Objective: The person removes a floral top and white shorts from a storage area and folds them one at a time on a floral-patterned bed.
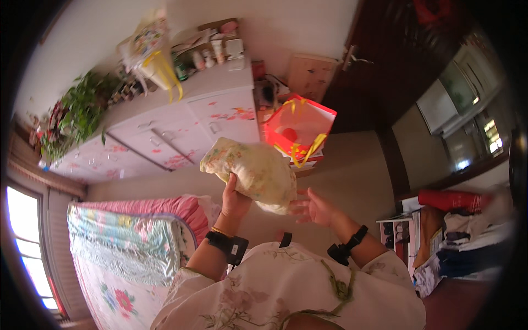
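A small pale yellow-green pillow [252,171] with a floral print is held up in front of me. My left hand [236,199] grips its lower left side, thumb on the near face and the other fingers hidden behind it. Beside the pillow's lower right end is my right hand [318,209], its fingers stretched apart; whether the fingertips touch the cloth I cannot tell. Just beyond the pillow stands a red gift bag [301,125] with yellow ribbon handles, its top open and something red inside.
A long white cabinet [190,124] with pink flowers carries a leafy plant [82,110], a wrapped bouquet [154,58] and several bottles. The bed [110,264] with a folded quilt [132,242] lies left. A dark door [379,60] stands far right, piled clothes [467,247] nearer.
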`<state>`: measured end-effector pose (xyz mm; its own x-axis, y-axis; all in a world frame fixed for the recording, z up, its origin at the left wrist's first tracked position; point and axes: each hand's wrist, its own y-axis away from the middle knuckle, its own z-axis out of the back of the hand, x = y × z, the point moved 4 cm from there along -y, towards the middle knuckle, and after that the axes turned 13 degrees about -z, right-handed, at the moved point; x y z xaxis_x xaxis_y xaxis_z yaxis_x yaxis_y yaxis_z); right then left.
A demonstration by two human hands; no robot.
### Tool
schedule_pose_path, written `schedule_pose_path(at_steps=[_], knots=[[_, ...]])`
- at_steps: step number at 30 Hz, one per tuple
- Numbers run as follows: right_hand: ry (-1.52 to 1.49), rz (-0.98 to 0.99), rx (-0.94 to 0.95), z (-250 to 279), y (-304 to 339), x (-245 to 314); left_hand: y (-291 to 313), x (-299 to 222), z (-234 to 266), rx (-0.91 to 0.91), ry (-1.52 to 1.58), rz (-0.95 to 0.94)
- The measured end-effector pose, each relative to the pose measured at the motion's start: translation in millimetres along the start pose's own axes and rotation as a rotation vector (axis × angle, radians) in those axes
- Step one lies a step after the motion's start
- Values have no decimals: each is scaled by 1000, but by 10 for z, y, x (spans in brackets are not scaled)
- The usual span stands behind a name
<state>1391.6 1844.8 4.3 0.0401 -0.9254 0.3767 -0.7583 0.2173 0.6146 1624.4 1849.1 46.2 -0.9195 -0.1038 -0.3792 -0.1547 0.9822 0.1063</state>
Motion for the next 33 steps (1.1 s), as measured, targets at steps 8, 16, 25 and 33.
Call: schedule_pose_path(at_steps=[8,16,25,33], knots=[[-490,555,337,-318,341,753,-365,663,-690,32,-70,233],[-572,822,142,-70,393,1220,-947,669,-426,72,-32,352],[201,445,-78,-748,-77,1619,-1639,330,5,295,-328,487],[-180,329,67,-659,-454,1781,-1949,153,332,284,-346,755]])
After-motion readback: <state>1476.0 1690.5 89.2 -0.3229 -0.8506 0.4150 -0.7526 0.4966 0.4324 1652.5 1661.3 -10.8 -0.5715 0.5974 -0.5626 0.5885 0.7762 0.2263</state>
